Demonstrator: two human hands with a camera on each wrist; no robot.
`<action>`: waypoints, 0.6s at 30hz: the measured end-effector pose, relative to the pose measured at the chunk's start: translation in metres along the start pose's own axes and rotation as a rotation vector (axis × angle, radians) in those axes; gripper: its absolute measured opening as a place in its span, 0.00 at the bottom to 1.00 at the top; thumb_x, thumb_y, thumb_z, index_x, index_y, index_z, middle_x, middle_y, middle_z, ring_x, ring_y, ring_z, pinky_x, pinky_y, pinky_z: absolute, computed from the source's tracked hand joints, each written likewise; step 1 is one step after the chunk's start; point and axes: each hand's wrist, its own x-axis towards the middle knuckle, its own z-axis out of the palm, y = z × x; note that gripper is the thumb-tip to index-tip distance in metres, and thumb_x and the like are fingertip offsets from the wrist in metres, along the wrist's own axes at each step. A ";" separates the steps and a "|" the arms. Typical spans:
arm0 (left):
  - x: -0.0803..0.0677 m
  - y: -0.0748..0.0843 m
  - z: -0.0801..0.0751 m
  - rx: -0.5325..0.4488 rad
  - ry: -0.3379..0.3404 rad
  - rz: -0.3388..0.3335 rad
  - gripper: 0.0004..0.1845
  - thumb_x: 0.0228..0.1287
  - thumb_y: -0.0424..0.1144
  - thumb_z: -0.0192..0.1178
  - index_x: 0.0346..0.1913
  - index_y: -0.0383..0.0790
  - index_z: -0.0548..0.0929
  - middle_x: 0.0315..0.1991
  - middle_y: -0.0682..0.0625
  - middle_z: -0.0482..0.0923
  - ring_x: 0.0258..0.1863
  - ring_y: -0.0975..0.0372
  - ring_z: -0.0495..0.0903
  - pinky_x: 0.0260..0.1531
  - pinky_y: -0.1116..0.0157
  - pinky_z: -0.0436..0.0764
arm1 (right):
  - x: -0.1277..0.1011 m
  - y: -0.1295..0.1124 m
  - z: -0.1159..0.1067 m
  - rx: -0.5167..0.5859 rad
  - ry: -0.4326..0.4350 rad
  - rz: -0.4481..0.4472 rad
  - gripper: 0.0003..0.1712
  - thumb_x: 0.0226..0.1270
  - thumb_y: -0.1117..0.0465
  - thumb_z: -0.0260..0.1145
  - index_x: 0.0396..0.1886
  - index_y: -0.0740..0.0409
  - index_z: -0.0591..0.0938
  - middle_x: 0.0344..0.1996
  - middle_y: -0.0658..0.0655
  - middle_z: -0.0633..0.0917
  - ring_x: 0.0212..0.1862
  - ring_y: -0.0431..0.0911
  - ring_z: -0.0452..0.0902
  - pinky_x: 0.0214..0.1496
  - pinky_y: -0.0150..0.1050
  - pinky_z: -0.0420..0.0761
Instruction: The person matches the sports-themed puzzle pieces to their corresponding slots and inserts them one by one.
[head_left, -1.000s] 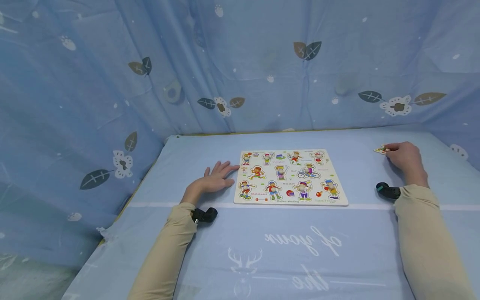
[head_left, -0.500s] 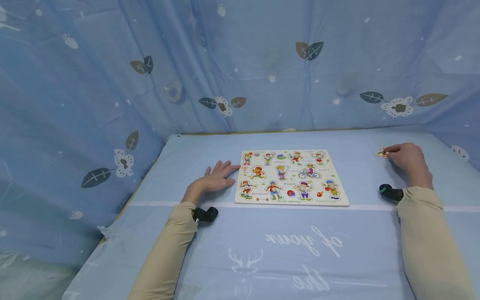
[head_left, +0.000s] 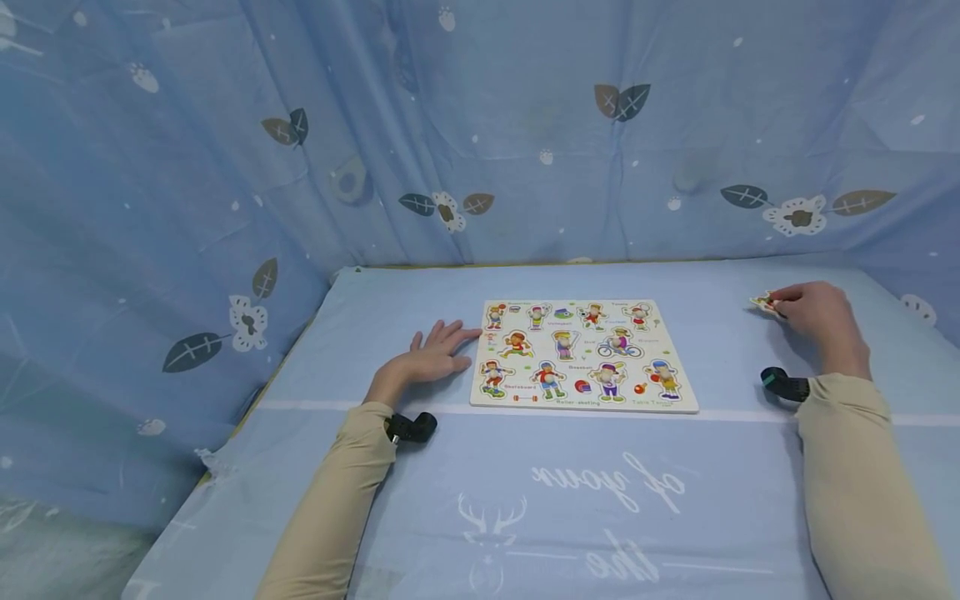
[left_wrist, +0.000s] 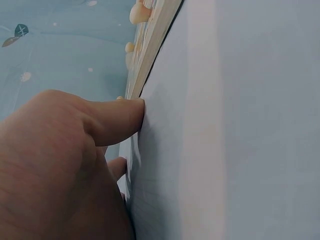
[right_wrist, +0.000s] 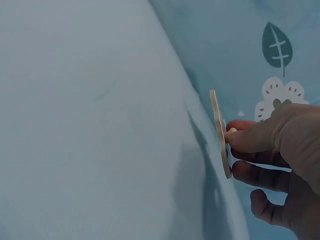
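The right hand (head_left: 813,312) has lifted its pinched piece (head_left: 764,302) slightly at right. The left hand (head_left: 429,360) lies flat, fingers spread, touching the board (head_left: 581,354)

Puzzle board (head_left: 582,357) mid-table; left hand (head_left: 429,360) flat at its left edge; puzzle piece (head_left: 764,302) far right.

Blue-sheeted bed (head_left: 570,500) — puzzle board (head_left: 582,355) lying flat on it.

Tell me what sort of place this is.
Likely a staged tabletop play area: a blue sheet covers the surface, matching leaf-print curtains wall it in, and a wooden peg puzzle lies between the hands.
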 end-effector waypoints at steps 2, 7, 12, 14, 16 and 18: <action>0.002 0.000 0.001 0.006 -0.003 -0.002 0.32 0.75 0.50 0.46 0.79 0.56 0.55 0.81 0.47 0.38 0.79 0.49 0.29 0.72 0.40 0.29 | -0.002 -0.003 -0.002 -0.003 0.007 -0.007 0.24 0.77 0.62 0.49 0.61 0.77 0.72 0.59 0.80 0.69 0.56 0.71 0.64 0.54 0.65 0.69; 0.003 -0.001 0.002 0.011 -0.005 -0.004 0.32 0.75 0.50 0.46 0.79 0.57 0.55 0.81 0.47 0.38 0.79 0.49 0.28 0.72 0.40 0.29 | -0.006 -0.007 -0.005 -0.013 0.005 -0.036 0.24 0.76 0.62 0.51 0.60 0.78 0.73 0.57 0.80 0.70 0.51 0.68 0.67 0.46 0.59 0.73; 0.002 0.000 0.002 0.019 -0.004 0.004 0.32 0.75 0.50 0.45 0.79 0.56 0.54 0.81 0.46 0.38 0.79 0.48 0.28 0.72 0.40 0.29 | -0.010 -0.014 -0.012 0.000 -0.006 -0.062 0.24 0.76 0.60 0.51 0.60 0.77 0.74 0.55 0.79 0.73 0.46 0.65 0.70 0.41 0.55 0.74; 0.001 0.000 0.001 0.026 -0.003 0.007 0.32 0.75 0.50 0.45 0.79 0.56 0.54 0.81 0.46 0.38 0.79 0.47 0.28 0.72 0.40 0.29 | -0.012 -0.018 -0.016 0.006 -0.007 -0.084 0.25 0.76 0.59 0.51 0.60 0.77 0.74 0.54 0.78 0.74 0.47 0.66 0.70 0.43 0.56 0.74; 0.000 0.000 0.000 0.027 -0.001 0.009 0.32 0.75 0.49 0.45 0.79 0.56 0.54 0.81 0.46 0.38 0.79 0.47 0.28 0.72 0.39 0.29 | -0.013 -0.022 -0.019 0.016 -0.014 -0.098 0.26 0.77 0.58 0.51 0.60 0.76 0.74 0.54 0.78 0.74 0.48 0.66 0.70 0.44 0.58 0.74; 0.001 -0.001 0.000 0.033 -0.001 0.009 0.32 0.75 0.50 0.45 0.79 0.56 0.53 0.81 0.46 0.37 0.79 0.47 0.28 0.72 0.39 0.29 | -0.014 -0.027 -0.021 0.016 -0.018 -0.115 0.26 0.77 0.57 0.52 0.60 0.77 0.74 0.54 0.78 0.75 0.49 0.67 0.70 0.45 0.60 0.74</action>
